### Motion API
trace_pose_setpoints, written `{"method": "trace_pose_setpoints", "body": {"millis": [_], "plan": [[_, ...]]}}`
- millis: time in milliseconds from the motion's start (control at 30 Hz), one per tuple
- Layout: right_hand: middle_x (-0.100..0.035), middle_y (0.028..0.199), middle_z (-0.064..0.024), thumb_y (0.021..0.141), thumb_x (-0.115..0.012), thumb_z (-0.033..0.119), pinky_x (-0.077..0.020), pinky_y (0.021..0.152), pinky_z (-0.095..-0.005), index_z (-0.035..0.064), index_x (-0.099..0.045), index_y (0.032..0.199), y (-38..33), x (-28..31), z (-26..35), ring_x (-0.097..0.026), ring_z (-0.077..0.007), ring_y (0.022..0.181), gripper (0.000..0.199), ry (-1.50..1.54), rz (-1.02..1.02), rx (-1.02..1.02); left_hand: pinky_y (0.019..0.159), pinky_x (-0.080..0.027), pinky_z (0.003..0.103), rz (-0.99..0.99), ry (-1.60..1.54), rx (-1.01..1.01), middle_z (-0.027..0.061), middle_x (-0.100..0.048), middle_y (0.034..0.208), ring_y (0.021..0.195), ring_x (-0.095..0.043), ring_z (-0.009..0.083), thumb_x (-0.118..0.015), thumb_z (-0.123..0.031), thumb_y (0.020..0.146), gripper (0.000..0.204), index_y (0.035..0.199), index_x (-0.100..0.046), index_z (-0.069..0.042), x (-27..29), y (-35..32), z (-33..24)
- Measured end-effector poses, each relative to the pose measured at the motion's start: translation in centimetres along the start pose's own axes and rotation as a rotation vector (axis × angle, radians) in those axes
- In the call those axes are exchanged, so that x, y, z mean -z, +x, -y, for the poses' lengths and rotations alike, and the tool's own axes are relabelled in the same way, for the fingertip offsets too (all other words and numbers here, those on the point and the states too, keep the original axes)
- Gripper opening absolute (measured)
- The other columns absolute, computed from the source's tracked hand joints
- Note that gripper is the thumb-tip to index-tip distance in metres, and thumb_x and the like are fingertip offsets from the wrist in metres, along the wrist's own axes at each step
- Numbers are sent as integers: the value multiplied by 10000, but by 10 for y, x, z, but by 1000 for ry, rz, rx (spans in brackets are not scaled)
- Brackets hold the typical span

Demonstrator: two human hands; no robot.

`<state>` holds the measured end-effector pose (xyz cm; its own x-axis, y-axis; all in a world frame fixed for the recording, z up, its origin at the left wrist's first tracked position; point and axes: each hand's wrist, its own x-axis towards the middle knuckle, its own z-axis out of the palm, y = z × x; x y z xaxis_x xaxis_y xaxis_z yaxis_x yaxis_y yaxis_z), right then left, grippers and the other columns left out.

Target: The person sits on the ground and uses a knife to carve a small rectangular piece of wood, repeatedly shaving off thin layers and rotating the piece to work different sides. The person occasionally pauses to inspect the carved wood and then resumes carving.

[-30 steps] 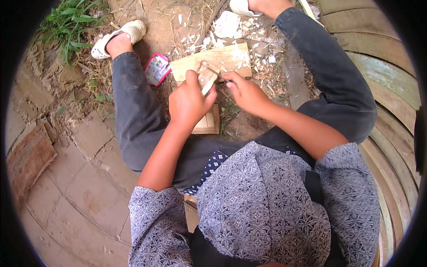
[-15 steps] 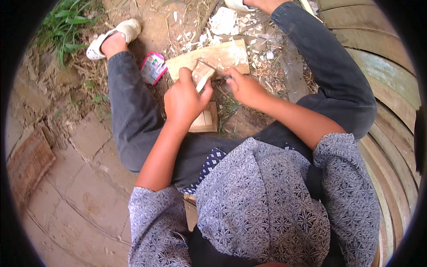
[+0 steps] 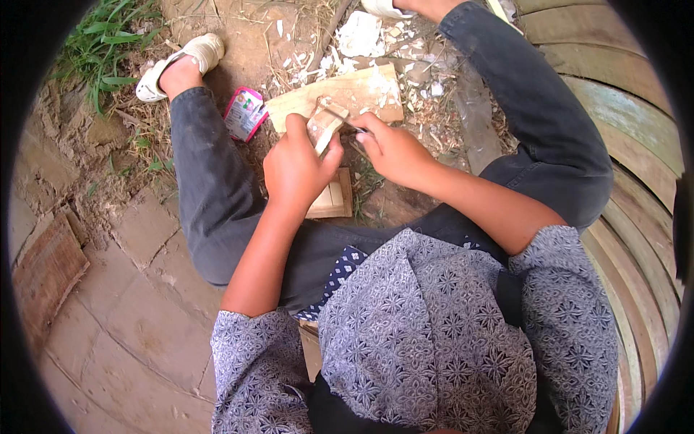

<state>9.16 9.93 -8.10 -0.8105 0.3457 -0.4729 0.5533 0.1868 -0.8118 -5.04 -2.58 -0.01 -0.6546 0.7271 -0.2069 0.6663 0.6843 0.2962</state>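
My left hand (image 3: 298, 165) is closed round a small pale block of wood (image 3: 324, 129), fingers on its far left side and thumb along its right. A thin dark-bladed knife (image 3: 337, 116) is in my right hand (image 3: 394, 150), its fingers wrapped round the handle, which is mostly hidden. The blade reaches left over the top face of the block and seems to touch it. Just beyond both hands lies a light wooden board (image 3: 376, 90) with shavings on it. Below my left wrist, another piece of wood (image 3: 334, 199) sits on the ground between my legs.
Wood shavings (image 3: 426, 54) and a white scrap (image 3: 361, 35) are scattered on the dirt past the board. A pink-edged packet (image 3: 246, 114) lies beside my left leg. Wooden slats (image 3: 625, 108) curve along the right; paving (image 3: 137, 311) and a brown slab (image 3: 50, 271) are at left.
The knife has shifted slightly left and lower across the block, and my right hand has moved a little left and turned. My left hand keeps its hold on the block.
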Motion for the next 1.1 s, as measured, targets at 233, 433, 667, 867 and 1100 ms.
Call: {"method": "trace_pose_setpoints", "body": {"millis": [233, 433, 667, 867, 1100], "plan": [[-691, 964, -241, 1047, -514, 211, -528, 772, -470, 82, -515, 1295, -21, 15, 32, -700, -404, 891, 279, 15, 27, 146, 595, -557, 514, -50, 8, -49, 238, -682, 725, 663, -691, 435, -757, -362, 829, 481, 1026, -482, -21, -4, -4, -1], [-692, 926, -229, 1045, -515, 222, -524, 745, -472, 100, -533, 1304, 5, 4, -15, -700, -400, 850, 286, -74, -27, 48, 596, -552, 521, 9, 45, -19, 236, -677, 716, 667, -688, 439, -758, -364, 836, 472, 993, -474, -21, 2, 6, -4], [-705, 933, -241, 1048, -496, 260, -526, 765, -539, 129, -518, 1302, -15, 11, 4, -690, -445, 870, 287, -22, -20, 94, 625, -546, 534, 71, 72, -14, 247, -680, 735, 710, -690, 449, -758, -361, 834, 491, 1024, -469, -13, 9, 11, -10], [-696, 945, -231, 1047, -504, 239, -519, 769, -508, 98, -515, 1271, -4, 19, 4, -686, -430, 883, 265, -39, 17, 77, 641, -548, 531, 91, 82, -1, 254, -686, 765, 731, -692, 451, -758, -371, 831, 510, 1043, -463, -12, 10, 10, -9], [-688, 959, -234, 1058, -494, 250, -517, 787, -481, 86, -511, 1278, 6, 14, 6, -680, -419, 870, 275, -77, 59, -51, 592, -550, 523, 26, 92, -40, 238, -678, 718, 670, -690, 436, -754, -376, 843, 478, 995, -474, -19, 7, 11, -10]]}}
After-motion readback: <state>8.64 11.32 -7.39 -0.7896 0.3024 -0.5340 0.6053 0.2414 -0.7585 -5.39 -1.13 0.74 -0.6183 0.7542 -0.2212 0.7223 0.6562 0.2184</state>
